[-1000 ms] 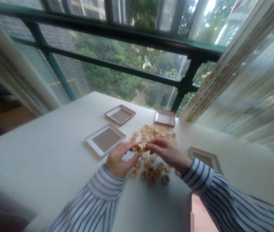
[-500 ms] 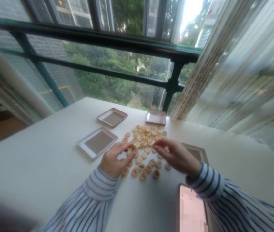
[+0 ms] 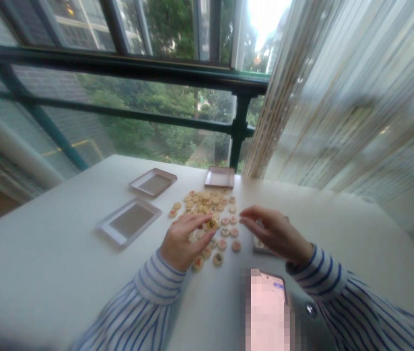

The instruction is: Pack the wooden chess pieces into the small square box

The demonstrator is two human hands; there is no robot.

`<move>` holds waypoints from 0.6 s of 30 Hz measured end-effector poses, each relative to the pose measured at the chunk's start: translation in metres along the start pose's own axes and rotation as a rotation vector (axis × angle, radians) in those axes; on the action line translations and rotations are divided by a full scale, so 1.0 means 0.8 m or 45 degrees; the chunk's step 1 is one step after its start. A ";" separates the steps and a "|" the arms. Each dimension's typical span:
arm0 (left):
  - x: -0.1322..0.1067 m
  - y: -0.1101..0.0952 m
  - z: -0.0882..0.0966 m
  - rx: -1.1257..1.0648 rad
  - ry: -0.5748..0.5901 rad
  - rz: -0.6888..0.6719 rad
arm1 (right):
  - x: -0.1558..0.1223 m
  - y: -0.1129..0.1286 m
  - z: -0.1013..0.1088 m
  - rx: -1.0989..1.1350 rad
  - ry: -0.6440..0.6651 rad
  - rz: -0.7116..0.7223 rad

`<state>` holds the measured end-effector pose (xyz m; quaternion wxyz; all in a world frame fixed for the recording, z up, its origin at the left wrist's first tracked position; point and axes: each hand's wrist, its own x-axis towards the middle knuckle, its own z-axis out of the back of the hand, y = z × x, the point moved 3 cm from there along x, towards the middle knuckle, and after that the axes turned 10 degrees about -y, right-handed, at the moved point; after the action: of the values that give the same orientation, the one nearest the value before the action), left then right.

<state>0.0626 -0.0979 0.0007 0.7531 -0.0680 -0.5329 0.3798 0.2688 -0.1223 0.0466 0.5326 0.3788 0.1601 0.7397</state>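
Note:
My left hand [image 3: 183, 242] pinches a round wooden Chinese chess piece [image 3: 212, 224] with a black character, held up over the near part of a spread of such pieces. Several chess pieces [image 3: 207, 196] lie heaped toward the back; nearer ones, such as a piece with a dark mark [image 3: 218, 258], lie singly with red or black characters. To the right of them hovers my right hand [image 3: 270, 231], thumb and fingertips slightly apart, with nothing visible between them. It partly hides a shallow tray [image 3: 261, 249] on the table beneath.
Two shallow trays, one nearer [image 3: 129, 222] and one farther [image 3: 153, 183], lie left of the pieces; another tray [image 3: 220, 177] stands behind them. A phone [image 3: 270, 312] lies at the white table's [image 3: 60, 258] near side. Bead-string curtains [image 3: 283, 107] and a green railing [image 3: 119, 69] border the table.
The view has swung right, so the table's things appear farther left. Both hands have moved right relative to the pieces, the right one now above the right-hand tray. My left hand keeps its piece.

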 end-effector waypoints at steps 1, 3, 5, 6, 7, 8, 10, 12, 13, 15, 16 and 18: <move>0.001 -0.004 -0.003 -0.008 0.000 -0.009 | -0.002 -0.002 0.004 0.005 -0.003 -0.015; 0.004 -0.011 -0.008 -0.027 0.000 -0.022 | -0.005 -0.007 0.009 0.003 -0.008 -0.041; 0.007 -0.017 -0.013 -0.042 0.010 -0.032 | -0.009 -0.013 0.013 -0.004 -0.008 -0.061; 0.008 -0.019 -0.015 -0.047 0.021 -0.036 | -0.011 -0.016 0.014 -0.002 -0.004 -0.069; 0.010 -0.022 -0.018 -0.051 0.034 -0.039 | -0.013 -0.019 0.015 0.007 0.005 -0.076; 0.012 -0.024 -0.020 -0.055 0.047 -0.039 | -0.015 -0.022 0.015 0.022 0.014 -0.080; 0.016 -0.029 -0.026 -0.065 0.062 -0.035 | -0.018 -0.028 0.016 0.061 0.024 -0.079; 0.021 -0.034 -0.032 -0.071 0.061 -0.027 | -0.021 -0.033 0.017 0.087 0.010 -0.079; 0.022 -0.037 -0.036 -0.076 0.064 -0.026 | -0.022 -0.036 0.019 0.095 -0.002 -0.083; 0.025 -0.042 -0.043 -0.086 0.078 -0.031 | -0.024 -0.040 0.023 0.110 -0.023 -0.096; 0.026 -0.044 -0.047 -0.091 0.085 -0.035 | -0.025 -0.042 0.026 0.117 -0.026 -0.107; 0.026 -0.048 -0.055 -0.098 0.101 -0.037 | -0.026 -0.046 0.030 0.131 -0.027 -0.128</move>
<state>0.1222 -0.0983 0.0172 0.7759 -0.1040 -0.5177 0.3452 0.3139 -0.1309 0.0311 0.5505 0.4048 0.2110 0.6989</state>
